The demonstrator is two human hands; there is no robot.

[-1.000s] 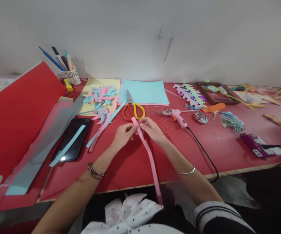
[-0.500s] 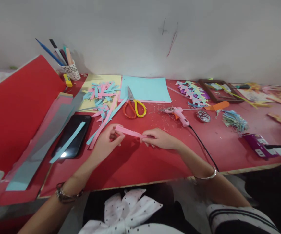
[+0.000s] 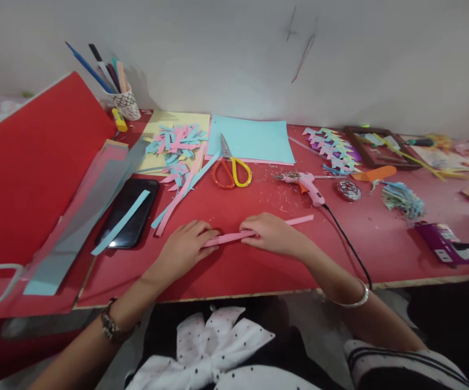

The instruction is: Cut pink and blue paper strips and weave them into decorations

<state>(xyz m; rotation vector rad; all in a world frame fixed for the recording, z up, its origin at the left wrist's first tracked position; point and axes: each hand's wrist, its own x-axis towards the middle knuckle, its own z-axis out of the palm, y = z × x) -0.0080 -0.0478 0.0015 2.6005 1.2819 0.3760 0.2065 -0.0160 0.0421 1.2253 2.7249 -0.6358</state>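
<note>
A narrow pink paper strip (image 3: 230, 238) stretches between my hands, low over the red tabletop near its front edge. My left hand (image 3: 189, 246) pinches its left end, fingers closed. Farther along, my right hand (image 3: 271, 233) grips the strip between thumb and fingers, and its free end sticks out to the right past the knuckles. Scissors (image 3: 232, 169) with one red and one yellow handle lie beyond my hands. On the left, a black phone (image 3: 135, 216) has a light blue paper strip (image 3: 123, 221) lying across it.
A pile of cut pink and blue paper pieces (image 3: 177, 143) sits on yellow paper, beside blue sheets (image 3: 254, 140). To the right lie a pink glue gun (image 3: 307, 187) with its cord, a round tin (image 3: 348, 190) and a purple box (image 3: 441, 242). A pen cup (image 3: 126, 104) stands at back left.
Both hands have come down closer to the tabletop with the pink strip. The strip's far end now shows to the right of my right hand. The view has tilted slightly.
</note>
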